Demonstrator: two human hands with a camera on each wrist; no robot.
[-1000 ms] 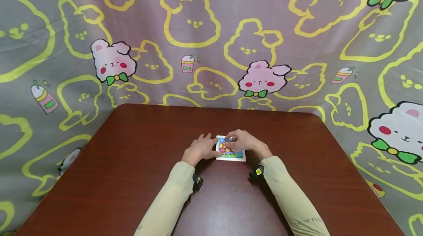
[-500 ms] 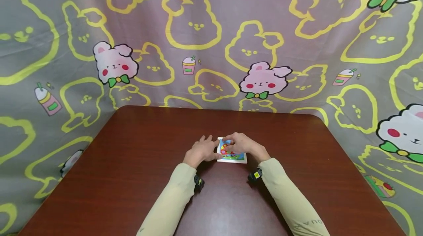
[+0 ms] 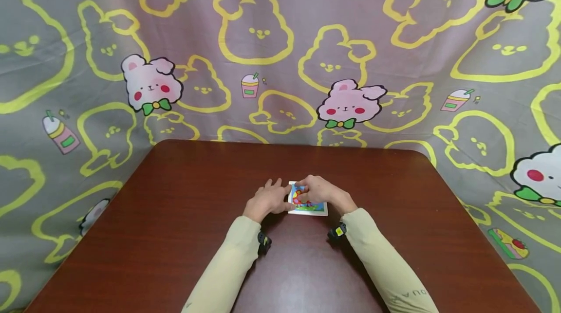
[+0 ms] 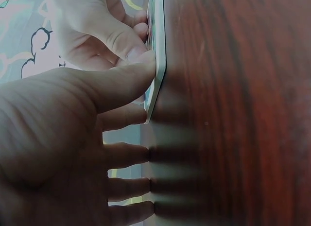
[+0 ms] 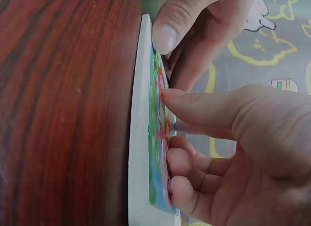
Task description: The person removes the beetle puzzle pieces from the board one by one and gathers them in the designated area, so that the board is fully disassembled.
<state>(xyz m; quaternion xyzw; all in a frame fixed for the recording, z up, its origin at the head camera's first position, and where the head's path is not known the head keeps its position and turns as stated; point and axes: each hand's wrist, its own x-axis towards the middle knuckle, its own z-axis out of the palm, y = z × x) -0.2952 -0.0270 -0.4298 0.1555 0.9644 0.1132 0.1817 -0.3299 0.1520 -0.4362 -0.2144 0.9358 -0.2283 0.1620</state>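
Note:
A small flat picture board (image 3: 313, 208) with a white border lies on the table. Its bright print shows red, yellow, blue and green. At its left side my left hand (image 3: 266, 199) has thumb and index finger on the border, the other fingers spread straight with tips on the wood. From the right, my right hand (image 3: 323, 190) reaches over the picture. In the right wrist view, its thumb and bent fingertips (image 5: 180, 185) touch the printed face, apart from one another. My right hand covers the upper right of the picture in the head view.
The dark red-brown table (image 3: 210, 172) extends around the board on all sides. A grey curtain (image 3: 280, 21) with yellow and pink cartoon bears hangs behind and beside it. Each wrist carries a small black camera, such as the one on the left wrist (image 3: 264, 243).
My right hand has shifted slightly left over the picture, and its fingers have moved a little. The left hand keeps its place at the board's left side. The head view has shifted slightly.

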